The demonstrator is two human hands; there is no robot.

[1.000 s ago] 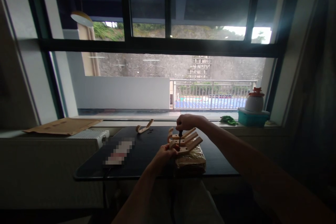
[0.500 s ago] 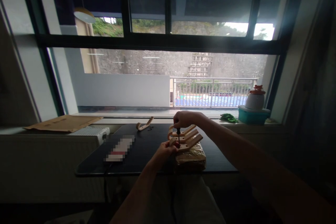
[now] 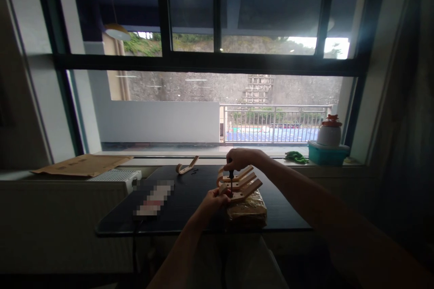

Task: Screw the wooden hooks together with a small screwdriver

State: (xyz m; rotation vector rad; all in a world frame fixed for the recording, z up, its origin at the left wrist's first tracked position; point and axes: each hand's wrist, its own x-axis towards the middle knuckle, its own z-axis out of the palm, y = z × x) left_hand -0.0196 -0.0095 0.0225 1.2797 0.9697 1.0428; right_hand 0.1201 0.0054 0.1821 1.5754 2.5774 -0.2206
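Several curved wooden hooks stand in a row on a block wrapped in clear plastic (image 3: 248, 212). My left hand (image 3: 217, 199) is closed on the curled end of the nearest wooden hook (image 3: 247, 192). Above it, my right hand (image 3: 239, 159) grips the dark handle of a screwdriver (image 3: 231, 175). The shaft points straight down, its tip at the flat part of that hook; whether it sits in a screw is too small to tell. Apart from these, another wooden hook (image 3: 187, 168) lies at the back of the table, beside a few small dark screws (image 3: 194, 172).
The dark table (image 3: 162, 223) stands before a window. A blurred-out flat item (image 3: 155, 199) lies at its left. On the sill are a green cloth (image 3: 296, 157) and a teal box (image 3: 326, 153) bearing a white bottle (image 3: 329, 135). A brown envelope (image 3: 81, 164) lies over a radiator (image 3: 117, 173).
The whole view has tilted slightly, so everything appears a little lower. Both hands keep their places on the hook and the screwdriver.
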